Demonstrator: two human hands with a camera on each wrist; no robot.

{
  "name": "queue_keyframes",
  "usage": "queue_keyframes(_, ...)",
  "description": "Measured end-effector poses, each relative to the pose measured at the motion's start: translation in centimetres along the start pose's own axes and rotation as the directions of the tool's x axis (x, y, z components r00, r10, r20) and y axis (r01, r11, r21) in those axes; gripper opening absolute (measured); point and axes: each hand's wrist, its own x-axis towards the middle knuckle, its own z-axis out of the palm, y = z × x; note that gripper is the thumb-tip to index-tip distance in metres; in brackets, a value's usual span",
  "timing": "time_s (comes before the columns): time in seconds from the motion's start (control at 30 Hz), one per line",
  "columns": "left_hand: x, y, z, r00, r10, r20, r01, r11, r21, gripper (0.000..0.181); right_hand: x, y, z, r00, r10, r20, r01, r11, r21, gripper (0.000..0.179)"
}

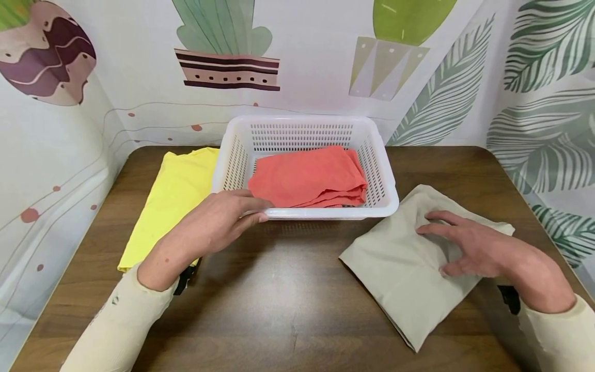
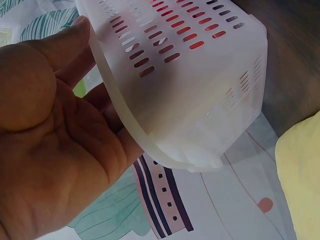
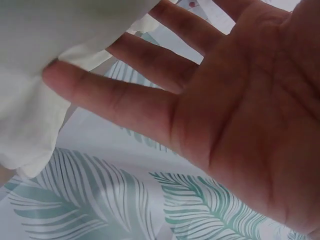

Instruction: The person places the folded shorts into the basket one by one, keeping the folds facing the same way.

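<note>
A white plastic basket (image 1: pixel 325 213) with slotted walls stands at the back of the table. Inside it lies a folded red cloth (image 1: pixel 307 178). My left hand (image 1: pixel 220 219) pinches the basket's front rim near its left corner, thumb (image 2: pixel 65 42) outside and the other fingers over the rim. On the right, a folded grey cloth (image 1: pixel 395 279) lies slanted, one corner close by the basket. Over its right part, my right hand (image 1: pixel 488 248) spreads its fingers (image 3: pixel 120 105), fingertips right at the fabric in the right wrist view.
A folded yellow cloth (image 1: pixel 178 191) lies left of the basket, partly behind my left forearm. The brown wooden table (image 1: pixel 260 310) meets a backdrop (image 1: pixel 316 67) printed with cacti and leaves, just behind the basket. Both forearms wear cream sleeves (image 1: pixel 125 320).
</note>
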Motion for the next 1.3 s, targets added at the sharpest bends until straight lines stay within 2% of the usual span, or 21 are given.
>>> queue_keyframes(0.23,0.0,-0.1,0.0,1.000,0.001,-0.004,-0.001,1.000,-0.006,0.019,0.1,-0.8,0.3,0.999,-0.035,-0.022,0.035,0.999,0.004,0.081)
queue_keyframes(0.5,0.0,-0.1,0.0,1.000,0.004,-0.011,-0.004,1.000,-0.009,0.018,0.1,-2.2,0.4,1.000,0.000,0.015,0.000,1.000,0.007,0.079)
queue_keyframes(0.7,0.0,-0.1,0.0,1.000,0.001,-0.010,-0.001,1.000,-0.002,0.018,0.1,-3.6,0.6,1.000,0.016,0.007,-0.016,1.000,0.001,0.078)
queue_keyframes(0.93,0.0,-0.1,0.0,1.000,-0.006,-0.009,0.006,1.000,-0.005,0.017,0.1,-4.7,1.0,1.000,0.015,0.007,-0.015,0.999,-0.031,0.078)
queue_keyframes(1.3,0.0,-0.1,0.0,1.000,-0.008,-0.011,0.008,1.000,-0.012,0.016,0.4,-6.5,1.5,1.000,0.014,0.018,-0.013,1.000,-0.029,0.079)
